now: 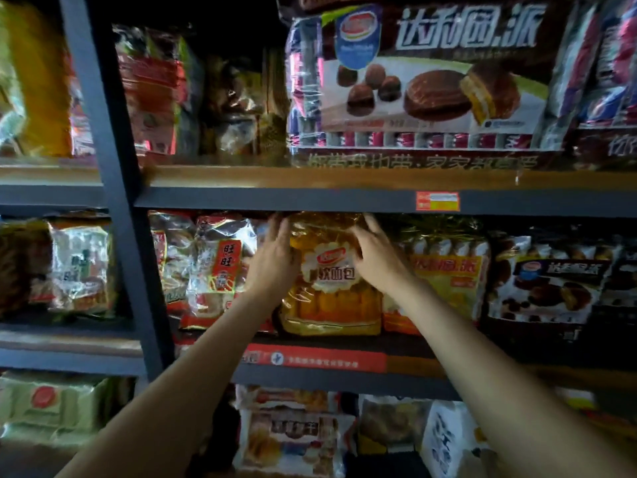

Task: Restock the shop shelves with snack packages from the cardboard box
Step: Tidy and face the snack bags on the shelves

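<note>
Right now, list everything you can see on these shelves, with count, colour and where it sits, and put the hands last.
soft bread bag: one, golden orange, middle shelf centre, upright, between both hands.
rice cracker bags: at least two, clear with red labels, middle shelf, left of the bread.
yellow pie bag: one, yellow, middle shelf, right of the bread.
chocolate pie bags: at least two, dark brown, middle shelf far right.
large chocolate pie pack: one, brown and white, top shelf right.
price tag: one, red, top shelf edge.
shelf upright: one, dark grey, left.
lower shelf bags: several, pale, blurred.
left hand: open, pressing the bread's left side.
right hand: open, on its right side.
</note>
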Demonstrator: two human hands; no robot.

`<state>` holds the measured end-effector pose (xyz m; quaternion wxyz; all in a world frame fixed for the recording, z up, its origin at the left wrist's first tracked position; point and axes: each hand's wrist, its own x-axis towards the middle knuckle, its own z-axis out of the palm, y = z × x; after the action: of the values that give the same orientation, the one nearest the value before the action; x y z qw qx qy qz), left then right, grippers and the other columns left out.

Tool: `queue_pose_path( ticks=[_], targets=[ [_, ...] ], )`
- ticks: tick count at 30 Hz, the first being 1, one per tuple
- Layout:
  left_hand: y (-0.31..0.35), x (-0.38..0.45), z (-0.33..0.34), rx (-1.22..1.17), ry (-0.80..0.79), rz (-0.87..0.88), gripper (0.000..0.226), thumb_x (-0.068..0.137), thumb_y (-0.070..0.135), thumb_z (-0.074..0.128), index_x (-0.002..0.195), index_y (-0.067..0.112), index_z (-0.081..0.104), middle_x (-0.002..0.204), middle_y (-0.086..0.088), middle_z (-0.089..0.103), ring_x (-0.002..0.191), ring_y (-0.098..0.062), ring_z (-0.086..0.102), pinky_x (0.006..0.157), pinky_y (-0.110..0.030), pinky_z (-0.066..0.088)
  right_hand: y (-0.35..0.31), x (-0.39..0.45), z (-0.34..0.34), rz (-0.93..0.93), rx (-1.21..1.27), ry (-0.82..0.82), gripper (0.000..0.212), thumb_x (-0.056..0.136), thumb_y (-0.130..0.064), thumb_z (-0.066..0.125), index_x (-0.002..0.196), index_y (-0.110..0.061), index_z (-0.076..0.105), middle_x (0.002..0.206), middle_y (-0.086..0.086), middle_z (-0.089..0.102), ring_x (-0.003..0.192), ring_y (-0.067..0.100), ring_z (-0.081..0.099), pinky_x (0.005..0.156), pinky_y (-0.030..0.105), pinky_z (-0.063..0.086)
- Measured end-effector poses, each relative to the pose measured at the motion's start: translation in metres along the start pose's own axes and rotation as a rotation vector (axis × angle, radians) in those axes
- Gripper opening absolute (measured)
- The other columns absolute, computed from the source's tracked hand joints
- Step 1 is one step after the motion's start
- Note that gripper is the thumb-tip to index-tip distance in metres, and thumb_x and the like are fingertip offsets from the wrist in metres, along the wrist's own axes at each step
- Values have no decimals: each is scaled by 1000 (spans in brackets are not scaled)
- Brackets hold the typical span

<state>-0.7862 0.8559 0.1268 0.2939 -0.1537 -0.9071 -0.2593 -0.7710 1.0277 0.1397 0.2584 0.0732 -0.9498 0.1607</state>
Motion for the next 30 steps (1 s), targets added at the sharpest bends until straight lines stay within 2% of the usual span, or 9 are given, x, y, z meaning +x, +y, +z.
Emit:
queue_pose_path(
  ticks=[3, 7, 13, 15, 18, 20, 22, 26, 30],
  targets=[
    [-1, 15, -4, 191, -210, 73, 65, 95, 16, 43, 149, 16, 7, 158, -4, -3, 137, -34, 31, 101, -50, 38, -5, 8, 1, -2, -139, -74, 54, 95, -17, 49, 145, -12, 27, 158, -4, 1, 144, 21, 17, 110, 42, 33],
    [1, 27, -1, 256, -324, 117, 70, 94, 16, 45, 149, 15, 1, 156, -16, -7, 132, -38, 37, 96, -44, 43, -10, 11, -1, 56, -246, -120, 59, 93, -16, 53, 145, -13, 25, 158, -4, 0, 133, 24, 37, 98, 37, 45],
    [-8, 25, 7, 331, -370, 172, 75, 96, 28, 47, 149, 17, -5, 155, -19, -7, 135, -40, 30, 96, -44, 45, -16, 16, 4, 165, -475, -168, 80, 88, 5, 45, 150, -19, 1, 157, -5, -10, 97, 24, 58, 69, 33, 52],
    [-7, 21, 7, 320, -367, 167, 78, 96, 29, 47, 148, 20, -9, 155, -16, -11, 139, -39, 22, 99, -45, 44, -22, 15, 8, 218, -450, -152, 83, 86, 8, 44, 151, -20, -1, 157, -6, -13, 97, 25, 58, 70, 38, 55],
    [-16, 5, 4, 198, -320, 179, 79, 94, 27, 49, 149, 22, -8, 156, -13, -14, 141, -38, 16, 102, -45, 44, -37, 0, 11, 223, -399, -31, 79, 88, 2, 49, 150, -17, 5, 157, 2, -6, 82, 21, 59, 53, 29, 49],
    [-34, -12, 0, 147, -228, 184, 72, 92, 22, 50, 149, 20, 5, 156, -13, -4, 141, -37, 19, 100, -45, 46, -47, -18, 19, 123, -371, 111, 70, 88, -5, 54, 148, -15, 19, 155, 11, 5, 97, 23, 59, 62, 26, 52],
    [-55, -30, -2, 226, -184, 164, 55, 92, 20, 44, 142, 17, 23, 149, -13, 21, 135, -33, 29, 104, -42, 41, -60, -35, 35, 1, -259, 121, 59, 87, -5, 56, 141, -18, 36, 152, 9, 13, 111, 21, 54, 76, 28, 55],
    [-85, -54, -6, 462, -328, -18, 44, 95, 24, 40, 138, 17, 38, 144, -10, 33, 134, -38, 26, 108, -54, 24, -93, -47, 82, -243, -122, -156, 35, 87, 3, 48, 115, -11, 63, 155, -3, 10, 137, 23, 24, 104, 40, 41],
    [-114, -53, -8, 542, -371, -63, 36, 92, 17, 42, 127, 13, 51, 142, -14, 31, 129, -43, 26, 106, -53, 30, -110, -38, 95, -217, -276, -421, 32, 88, 3, 43, 100, -13, 68, 157, -10, -13, 145, 20, -3, 105, 45, 34]
  ],
)
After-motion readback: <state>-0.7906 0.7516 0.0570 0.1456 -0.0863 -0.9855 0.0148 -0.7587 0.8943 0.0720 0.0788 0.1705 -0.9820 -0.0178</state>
